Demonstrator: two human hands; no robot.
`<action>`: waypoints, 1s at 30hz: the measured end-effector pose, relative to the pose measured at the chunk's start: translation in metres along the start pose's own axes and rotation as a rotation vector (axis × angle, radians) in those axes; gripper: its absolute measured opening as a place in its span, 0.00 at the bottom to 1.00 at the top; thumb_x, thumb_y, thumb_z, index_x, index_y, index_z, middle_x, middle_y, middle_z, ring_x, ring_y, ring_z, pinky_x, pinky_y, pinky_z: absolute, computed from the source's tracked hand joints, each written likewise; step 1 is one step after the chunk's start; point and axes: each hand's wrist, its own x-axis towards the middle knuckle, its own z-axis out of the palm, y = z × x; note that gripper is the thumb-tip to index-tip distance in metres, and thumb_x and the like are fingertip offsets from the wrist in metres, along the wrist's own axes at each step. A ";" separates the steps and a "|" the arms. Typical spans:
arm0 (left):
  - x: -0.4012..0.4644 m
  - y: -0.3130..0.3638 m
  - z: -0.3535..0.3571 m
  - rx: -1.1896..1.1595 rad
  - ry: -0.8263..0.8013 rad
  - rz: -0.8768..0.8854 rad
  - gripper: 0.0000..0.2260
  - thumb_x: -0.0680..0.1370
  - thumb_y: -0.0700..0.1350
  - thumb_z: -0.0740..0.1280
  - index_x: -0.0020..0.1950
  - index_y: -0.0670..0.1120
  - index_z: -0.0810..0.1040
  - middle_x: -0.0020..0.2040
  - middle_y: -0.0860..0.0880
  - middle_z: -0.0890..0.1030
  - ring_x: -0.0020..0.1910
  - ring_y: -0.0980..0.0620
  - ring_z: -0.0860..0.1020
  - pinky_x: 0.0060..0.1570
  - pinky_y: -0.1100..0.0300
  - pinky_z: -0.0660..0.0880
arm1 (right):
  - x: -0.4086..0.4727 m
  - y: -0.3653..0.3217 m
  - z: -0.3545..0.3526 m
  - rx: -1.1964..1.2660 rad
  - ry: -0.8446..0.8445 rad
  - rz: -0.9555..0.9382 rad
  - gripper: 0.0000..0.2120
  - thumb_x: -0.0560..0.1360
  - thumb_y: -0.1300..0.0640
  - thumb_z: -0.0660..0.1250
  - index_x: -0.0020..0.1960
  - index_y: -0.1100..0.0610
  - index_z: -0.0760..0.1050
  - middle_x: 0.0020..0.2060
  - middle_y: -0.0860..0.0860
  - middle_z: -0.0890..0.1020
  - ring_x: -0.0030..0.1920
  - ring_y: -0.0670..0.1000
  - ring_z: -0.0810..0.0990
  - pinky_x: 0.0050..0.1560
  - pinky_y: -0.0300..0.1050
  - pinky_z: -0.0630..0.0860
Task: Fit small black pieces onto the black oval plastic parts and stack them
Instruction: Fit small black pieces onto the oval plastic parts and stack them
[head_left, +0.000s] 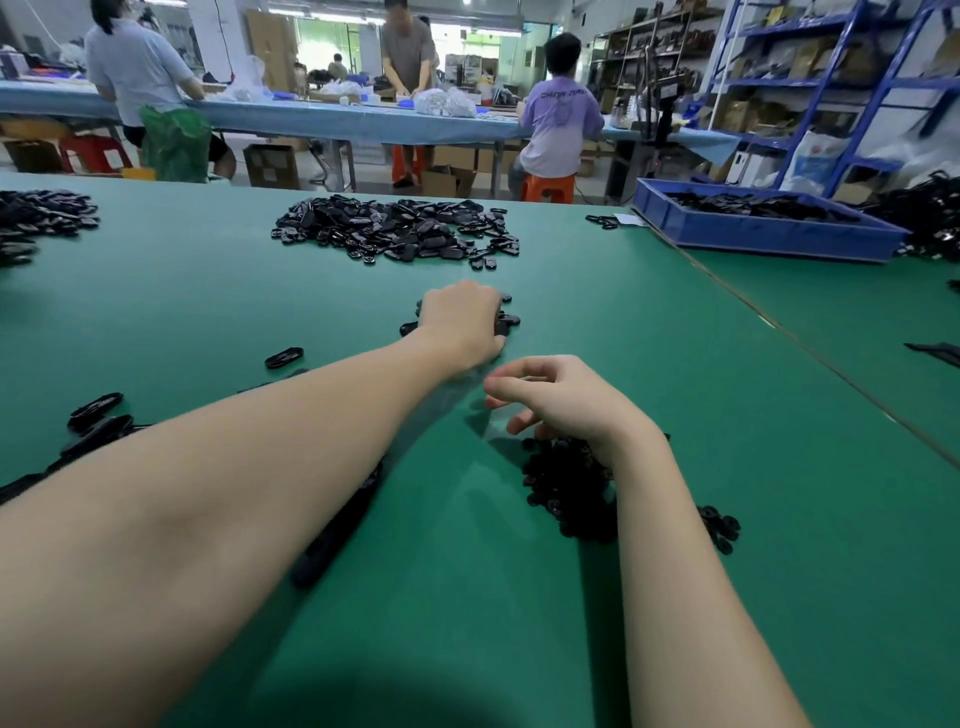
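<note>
My left hand (462, 319) reaches forward across the green table (701, 467) and lies palm down over a small cluster of black oval parts (508, 321), fingers curled on them. My right hand (561, 397) hovers nearer, fingers loosely curled and apart, with nothing visible in it. Just under its wrist lies a heap of small black pieces (566, 480). A row of stacked oval parts (337, 535) runs under my left forearm. A single oval part (284, 358) lies to the left.
A large pile of black oval parts (395, 228) sits at the far middle of the table, another pile (36, 218) at far left. A blue bin (763, 223) with black parts stands far right. Loose ovals (96, 410) lie near left. People work at a far table.
</note>
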 end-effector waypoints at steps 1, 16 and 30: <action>0.001 0.000 0.004 -0.009 -0.010 -0.019 0.12 0.77 0.53 0.69 0.55 0.48 0.78 0.55 0.45 0.81 0.55 0.41 0.79 0.50 0.52 0.72 | 0.000 0.000 -0.001 0.003 -0.003 -0.001 0.04 0.78 0.50 0.72 0.51 0.49 0.82 0.44 0.44 0.88 0.32 0.42 0.81 0.34 0.37 0.71; -0.090 -0.055 -0.049 -0.935 -0.187 -0.149 0.08 0.78 0.56 0.69 0.48 0.53 0.84 0.38 0.56 0.83 0.34 0.59 0.79 0.32 0.66 0.72 | 0.002 -0.013 0.008 -0.189 -0.068 -0.004 0.07 0.78 0.49 0.71 0.53 0.50 0.82 0.44 0.44 0.88 0.34 0.43 0.83 0.37 0.40 0.73; -0.123 -0.096 -0.071 -0.392 -0.550 -0.023 0.03 0.75 0.51 0.74 0.48 0.58 0.85 0.40 0.63 0.84 0.41 0.65 0.80 0.48 0.63 0.74 | 0.014 -0.023 0.043 -0.414 -0.237 -0.007 0.07 0.78 0.49 0.72 0.52 0.51 0.82 0.41 0.44 0.87 0.34 0.45 0.83 0.41 0.42 0.75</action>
